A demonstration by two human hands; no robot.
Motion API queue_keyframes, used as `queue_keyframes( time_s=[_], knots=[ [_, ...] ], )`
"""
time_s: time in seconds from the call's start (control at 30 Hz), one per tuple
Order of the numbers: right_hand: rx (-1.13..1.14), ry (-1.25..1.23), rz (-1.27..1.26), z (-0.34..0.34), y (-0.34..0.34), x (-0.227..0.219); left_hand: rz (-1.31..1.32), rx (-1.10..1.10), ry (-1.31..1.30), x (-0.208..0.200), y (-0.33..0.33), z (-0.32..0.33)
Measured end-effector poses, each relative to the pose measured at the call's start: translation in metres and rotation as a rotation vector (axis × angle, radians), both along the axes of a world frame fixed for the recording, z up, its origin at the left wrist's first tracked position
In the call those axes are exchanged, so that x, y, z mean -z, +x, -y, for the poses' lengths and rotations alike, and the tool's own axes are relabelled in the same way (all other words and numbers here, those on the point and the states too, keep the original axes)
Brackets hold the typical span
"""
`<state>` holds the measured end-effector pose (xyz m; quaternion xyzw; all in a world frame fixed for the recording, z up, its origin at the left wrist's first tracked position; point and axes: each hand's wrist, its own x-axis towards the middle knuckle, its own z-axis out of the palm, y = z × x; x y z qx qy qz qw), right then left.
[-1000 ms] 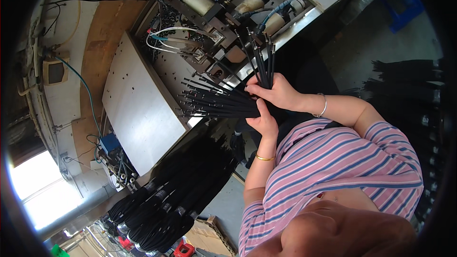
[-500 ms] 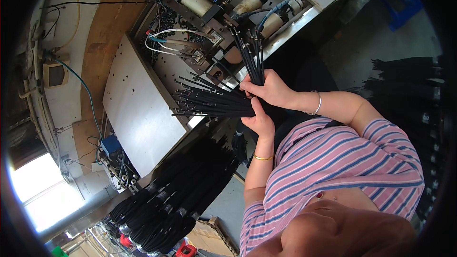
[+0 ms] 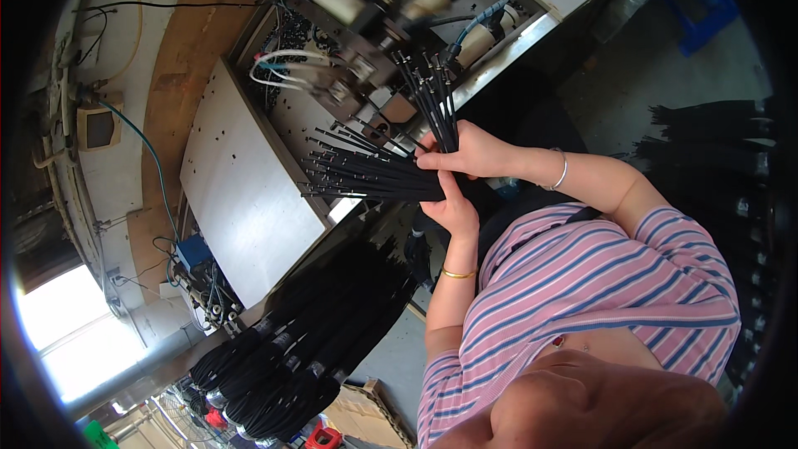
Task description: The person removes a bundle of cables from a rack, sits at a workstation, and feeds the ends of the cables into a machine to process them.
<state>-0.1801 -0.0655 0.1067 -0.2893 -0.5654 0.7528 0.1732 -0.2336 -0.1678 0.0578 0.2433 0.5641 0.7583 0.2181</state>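
Note:
My left hand (image 3: 453, 209), with a gold bangle at its wrist, is closed round a thick bundle of black cords (image 3: 366, 173). Their metal-tipped ends fan out to the left. Just above it, my right hand (image 3: 478, 150), wearing a silver bangle, grips a smaller bunch of black cords (image 3: 432, 104) whose tipped ends point up. A single cord (image 3: 401, 126) reaches from the right-hand fingers to the front of a bench machine (image 3: 366, 50). Whether its end sits inside the machine I cannot tell. The fingertips are partly hidden among the cords.
Small black bits lie scattered over the machine bed and the pale side panel (image 3: 249, 191). Big bundles of black cords (image 3: 307, 349) hang below the bench at lower left. More cord bundles (image 3: 706, 150) are at the far right, below a blue plastic crate (image 3: 700, 2).
The machine's middle parts and white hoses have shifted and are now blurred by motion. My right hand has moved slightly left with its cords; my left hand has barely moved.

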Motion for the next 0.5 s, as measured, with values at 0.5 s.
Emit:
queue_keyframes(
  time_s=[0.5],
  knots=[
    [0.281,0.217,-0.197,0.014,-0.009,0.016,-0.008,0.009,0.032,0.008,-0.007,0.002]
  ],
)
